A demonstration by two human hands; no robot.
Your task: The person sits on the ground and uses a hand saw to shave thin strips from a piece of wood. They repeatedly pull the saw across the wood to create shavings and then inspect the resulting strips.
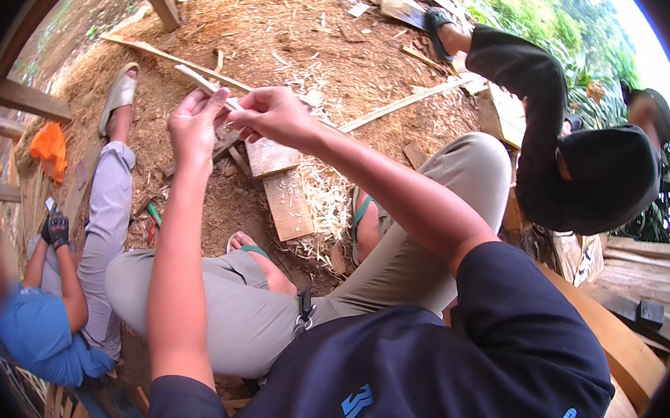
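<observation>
A short, pale wooden stick (pixel 198 79) is held up in front of me over the shaving-strewn ground. My left hand (pixel 194 129) is closed round it, thumb on top, with the far end sticking out beyond the fingers. At the near end my right hand (pixel 274 120) is pinched, its fingertips against the stick close to the left thumb. Whether those fingertips hold anything else is hidden. Just below the hands lie a wooden block (pixel 271 157) and a flat piece of wood (pixel 288 204), with curly shavings (pixel 326 210) around them.
Long thin wood strips (pixel 405 105) cross the ground ahead. A green-handled tool (pixel 153 214) lies left of my legs, beyond it an orange cloth (pixel 50 151). A person in a blue shirt (pixel 44 330) sits at left; another in dark clothes (pixel 604 174) bends at right beside stacked planks (pixel 643 281).
</observation>
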